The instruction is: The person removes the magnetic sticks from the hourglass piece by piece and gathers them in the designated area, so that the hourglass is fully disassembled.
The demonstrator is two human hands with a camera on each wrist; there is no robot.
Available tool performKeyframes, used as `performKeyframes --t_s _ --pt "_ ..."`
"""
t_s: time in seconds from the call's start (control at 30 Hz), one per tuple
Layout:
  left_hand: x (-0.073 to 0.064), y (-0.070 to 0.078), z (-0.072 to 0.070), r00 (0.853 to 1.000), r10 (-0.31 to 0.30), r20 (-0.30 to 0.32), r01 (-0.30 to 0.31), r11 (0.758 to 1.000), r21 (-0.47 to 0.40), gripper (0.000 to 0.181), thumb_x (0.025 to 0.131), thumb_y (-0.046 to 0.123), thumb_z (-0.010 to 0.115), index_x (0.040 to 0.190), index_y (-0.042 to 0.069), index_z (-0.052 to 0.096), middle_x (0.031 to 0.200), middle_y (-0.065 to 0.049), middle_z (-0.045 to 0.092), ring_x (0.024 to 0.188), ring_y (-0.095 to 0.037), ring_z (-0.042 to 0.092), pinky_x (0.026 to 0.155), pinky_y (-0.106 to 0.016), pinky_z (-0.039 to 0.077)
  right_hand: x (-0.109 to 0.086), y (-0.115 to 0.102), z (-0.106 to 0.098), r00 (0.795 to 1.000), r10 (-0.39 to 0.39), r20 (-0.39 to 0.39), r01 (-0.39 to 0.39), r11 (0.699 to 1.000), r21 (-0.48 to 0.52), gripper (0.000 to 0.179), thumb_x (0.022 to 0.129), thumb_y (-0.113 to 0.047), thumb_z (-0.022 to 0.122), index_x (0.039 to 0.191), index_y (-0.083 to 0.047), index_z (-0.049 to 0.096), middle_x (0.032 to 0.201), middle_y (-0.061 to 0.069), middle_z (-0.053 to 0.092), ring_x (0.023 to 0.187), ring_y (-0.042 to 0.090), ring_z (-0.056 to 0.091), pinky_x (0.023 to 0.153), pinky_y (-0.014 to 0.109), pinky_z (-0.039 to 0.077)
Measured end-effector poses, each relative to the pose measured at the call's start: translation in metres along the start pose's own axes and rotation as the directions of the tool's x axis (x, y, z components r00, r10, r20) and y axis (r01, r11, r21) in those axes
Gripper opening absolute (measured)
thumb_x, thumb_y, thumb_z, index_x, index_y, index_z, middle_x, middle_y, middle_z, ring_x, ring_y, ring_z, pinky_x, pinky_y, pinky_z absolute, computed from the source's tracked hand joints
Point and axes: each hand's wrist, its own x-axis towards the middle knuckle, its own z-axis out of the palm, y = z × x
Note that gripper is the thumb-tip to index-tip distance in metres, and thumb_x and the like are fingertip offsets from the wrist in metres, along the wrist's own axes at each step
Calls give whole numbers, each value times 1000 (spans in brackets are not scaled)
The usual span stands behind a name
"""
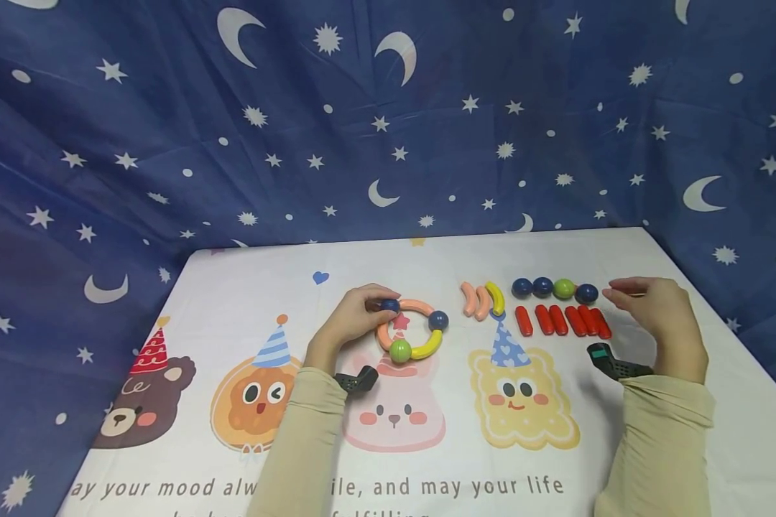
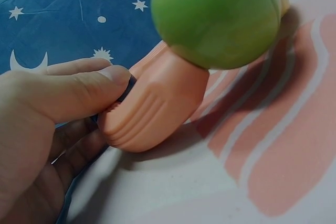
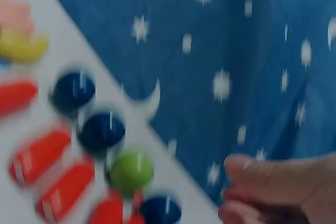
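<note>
A ring of toy pieces lies on the table: salmon curved sticks point(image 1: 417, 306), a yellow curved stick point(image 1: 428, 346), a green ball point(image 1: 400, 350), a dark blue ball point(image 1: 437, 320) and another dark blue ball point(image 1: 390, 306). My left hand point(image 1: 356, 316) pinches that second blue ball at the ring's upper left. In the left wrist view, the thumb and fingers sit at the end of a salmon stick point(image 2: 157, 98), beside the green ball point(image 2: 218, 17). My right hand point(image 1: 653, 305) hovers right of a loose blue ball point(image 1: 586, 293), fingers loosely bent, nothing visible in them.
A row of loose balls holds a green one point(image 1: 564, 289) and blue ones point(image 1: 522, 288). Several red sticks point(image 1: 557, 320) lie in front of them. Left of these are two salmon sticks point(image 1: 482, 303) and a yellow one point(image 1: 495, 298). A starry blue curtain point(image 1: 388, 143) hangs behind the table.
</note>
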Motion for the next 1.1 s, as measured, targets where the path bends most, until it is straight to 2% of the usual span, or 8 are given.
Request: performKeyframes --t_s 0.07,0.17,0.33,0.4,0.47,0.8,0.93,1.1 --pt "0 0 1 1000 -2 -3 2 1000 -3 36 85 19 71 120 15 66 121 2 62 105 -15 61 92 -30 51 -5 -23 4 993 -107 -58 108 994 14 54 94 -42 54 130 -1 54 127 29 54 115 46 49 93 60 42" --pt "0 -1 0 1000 -12 -11 12 1000 4 38 85 19 72 122 14 65 122 1 62 104 -16 61 92 -31 50 -11 -64 22 953 -293 -76 293 956 -4 43 93 -33 59 124 -3 60 116 25 64 103 39 61 87 53 49" --pt "-1 -2 0 999 -28 -15 28 999 14 37 85 20 72 121 15 65 121 2 62 104 -15 61 92 -31 50 -17 -124 81 858 -495 135 500 866 -7 33 88 -19 68 117 -4 65 107 16 69 93 29 68 79 41 55" --pt "-1 -1 0 1000 -24 -8 24 1000 8 37 85 20 71 121 15 65 122 2 62 104 -16 61 92 -31 51 -20 -138 103 824 -526 210 543 840 -26 34 85 -18 71 116 -5 67 107 14 70 93 26 68 78 37 56" --pt "-1 -1 0 1000 -22 -2 22 1000 3 37 85 21 71 121 15 65 121 2 62 104 -16 61 92 -31 51 -24 -147 122 807 -534 252 563 824 -58 35 82 -18 74 114 -5 68 104 12 70 90 23 68 77 35 55" --pt "-1 0 0 1000 -18 -2 18 999 27 36 86 23 71 120 16 66 122 3 62 105 -15 61 93 -31 50 -32 -159 159 869 -461 180 488 859 -155 36 78 -27 77 104 -4 68 94 7 70 84 18 60 78 34 51" --pt "-1 -1 0 1000 -19 -7 19 999 32 36 86 24 71 120 17 66 121 4 62 104 -15 61 92 -31 50 -30 -159 165 880 -442 175 469 865 -178 37 78 -28 75 104 -4 66 92 7 69 84 19 57 88 37 44" --pt "0 -1 1 1000 -19 -7 19 999 29 35 85 24 71 120 17 66 120 4 62 103 -14 60 92 -32 50 -30 -160 170 890 -428 157 453 870 -193 31 73 -24 72 97 -4 64 84 6 64 80 20 54 87 40 40"
